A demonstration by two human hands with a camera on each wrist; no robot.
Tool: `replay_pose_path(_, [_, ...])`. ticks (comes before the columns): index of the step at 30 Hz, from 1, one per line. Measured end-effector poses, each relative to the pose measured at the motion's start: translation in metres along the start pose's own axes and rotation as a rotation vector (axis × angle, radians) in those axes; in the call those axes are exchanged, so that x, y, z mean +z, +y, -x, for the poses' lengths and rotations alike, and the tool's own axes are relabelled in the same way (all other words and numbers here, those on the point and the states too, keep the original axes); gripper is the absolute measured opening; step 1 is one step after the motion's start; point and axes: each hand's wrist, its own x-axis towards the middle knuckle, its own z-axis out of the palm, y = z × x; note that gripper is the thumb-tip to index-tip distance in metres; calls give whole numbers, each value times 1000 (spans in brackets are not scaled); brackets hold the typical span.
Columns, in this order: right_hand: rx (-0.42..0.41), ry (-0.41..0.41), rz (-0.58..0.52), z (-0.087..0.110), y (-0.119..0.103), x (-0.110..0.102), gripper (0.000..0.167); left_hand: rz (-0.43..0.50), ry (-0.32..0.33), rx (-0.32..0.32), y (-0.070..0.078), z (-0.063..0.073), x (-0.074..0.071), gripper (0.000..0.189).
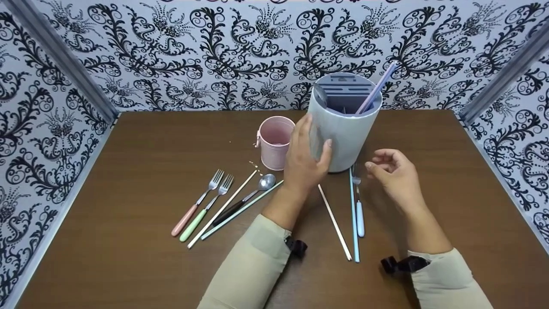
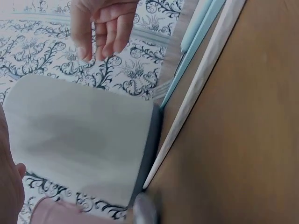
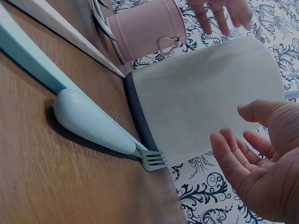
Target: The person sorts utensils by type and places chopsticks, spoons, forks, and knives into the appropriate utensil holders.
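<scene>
A light grey utensil holder (image 1: 343, 137) with a slotted dark grey top stands at the back. A pale purple stick (image 1: 377, 88) leans out of its right side, and a grey metal utensil end (image 1: 320, 94) shows at its left. My left hand (image 1: 305, 159) is at the holder's left side, fingers fairly straight; its contact is partly hidden. My right hand (image 1: 399, 178) hovers to the right of the holder, fingers loosely bent, holding nothing. Below it lie a blue-handled fork (image 1: 360, 214), a blue chopstick (image 1: 354, 223) and a white chopstick (image 1: 335, 223).
A pink cup (image 1: 274, 150) with a side handle stands left of the holder. Pink-handled (image 1: 184, 221) and green-handled (image 1: 193, 225) forks, a cream chopstick (image 1: 223, 208), a black-handled spoon (image 1: 266, 182) and a patterned green chopstick (image 1: 240, 211) lie on the left. Patterned walls enclose the brown table (image 1: 128, 180).
</scene>
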Motion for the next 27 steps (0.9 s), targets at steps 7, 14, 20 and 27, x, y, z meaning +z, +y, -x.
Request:
replay_pose_path(7, [28, -94, 96, 2, 4, -3, 48, -76, 79, 52, -23, -8, -26, 66])
replay_pose_path(14, [68, -208, 204, 2, 8, -2, 59, -118, 39, -117, -49, -2, -41, 80])
replay_pose_path(20, [129, -299, 278, 1, 9, -2, 67, -85, -11, -292, -65, 4, -43, 96])
replay_pose_path(27, [173, -379, 361, 2, 11, -3, 69, -56, -79, -412, -75, 9, -43, 107])
